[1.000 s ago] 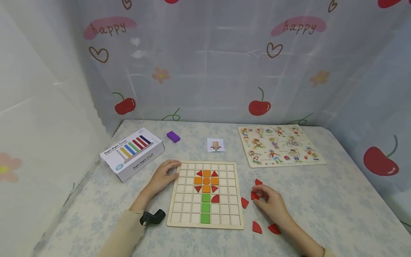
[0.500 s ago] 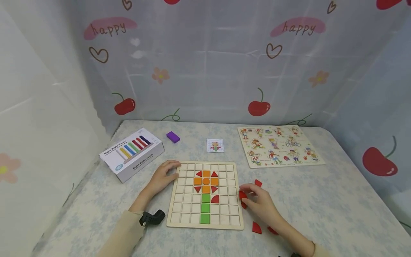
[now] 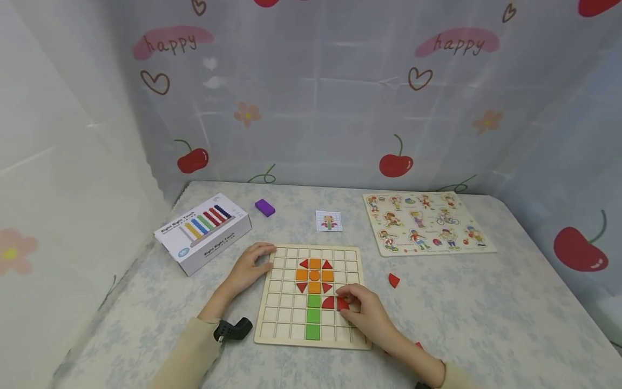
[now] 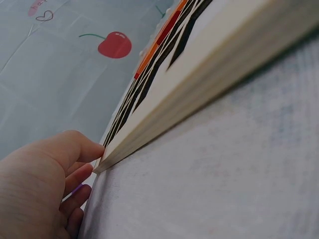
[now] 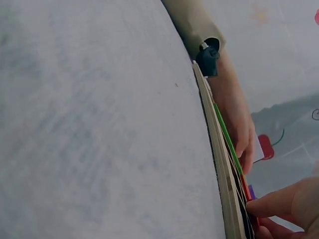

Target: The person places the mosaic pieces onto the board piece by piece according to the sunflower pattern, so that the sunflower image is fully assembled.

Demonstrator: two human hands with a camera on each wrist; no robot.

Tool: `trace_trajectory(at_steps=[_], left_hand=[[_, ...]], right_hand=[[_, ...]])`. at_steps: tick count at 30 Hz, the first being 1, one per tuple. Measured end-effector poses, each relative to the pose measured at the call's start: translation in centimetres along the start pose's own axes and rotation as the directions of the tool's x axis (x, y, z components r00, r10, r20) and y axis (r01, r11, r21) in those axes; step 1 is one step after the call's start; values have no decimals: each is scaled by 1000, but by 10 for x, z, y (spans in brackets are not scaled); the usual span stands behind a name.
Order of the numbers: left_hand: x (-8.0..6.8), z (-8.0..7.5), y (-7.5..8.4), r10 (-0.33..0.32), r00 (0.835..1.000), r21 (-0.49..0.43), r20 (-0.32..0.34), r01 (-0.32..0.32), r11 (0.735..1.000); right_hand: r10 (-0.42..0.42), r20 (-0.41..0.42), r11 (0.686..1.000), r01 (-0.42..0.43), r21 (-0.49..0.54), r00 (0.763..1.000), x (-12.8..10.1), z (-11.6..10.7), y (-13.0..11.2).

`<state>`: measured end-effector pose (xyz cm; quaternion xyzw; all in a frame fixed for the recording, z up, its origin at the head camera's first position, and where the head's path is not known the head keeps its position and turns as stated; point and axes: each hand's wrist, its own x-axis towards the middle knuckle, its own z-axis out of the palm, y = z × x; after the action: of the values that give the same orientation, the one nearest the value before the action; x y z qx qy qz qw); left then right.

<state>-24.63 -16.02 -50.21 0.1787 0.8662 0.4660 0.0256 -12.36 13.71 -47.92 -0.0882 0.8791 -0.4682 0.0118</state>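
Pale patterned surface (image 3: 486,302) bears the wooden grid board (image 3: 298,315), w/ a small pattern card (image 3: 329,221) near its far side, prob. for easy ref. Of the hands, L hand (image 3: 250,268) pinches the board's far-left edge, prob. to steady it, while R hand (image 3: 366,310) holds a red quarter-circle pc (image 3: 342,303) in a narrow pinch at the cell right of a matching red pc (image 3: 328,303); can't tell if it's seated. Vs. 1 s ago, R hand is over the grid, not out right of the board; L hand's unmoved.
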Motion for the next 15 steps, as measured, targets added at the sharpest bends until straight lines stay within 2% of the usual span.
trace_trajectory(at_steps=[8,15], left_hand=[[0,0,-1,7,1000,7,3,-7,1000],[0,1,0,-2,1000,4,1,2,1000]], right_hand=[[29,-42,999,-28,24,999,2,4,-1],[43,-34,997,-41,65,998,4,-5,2]])
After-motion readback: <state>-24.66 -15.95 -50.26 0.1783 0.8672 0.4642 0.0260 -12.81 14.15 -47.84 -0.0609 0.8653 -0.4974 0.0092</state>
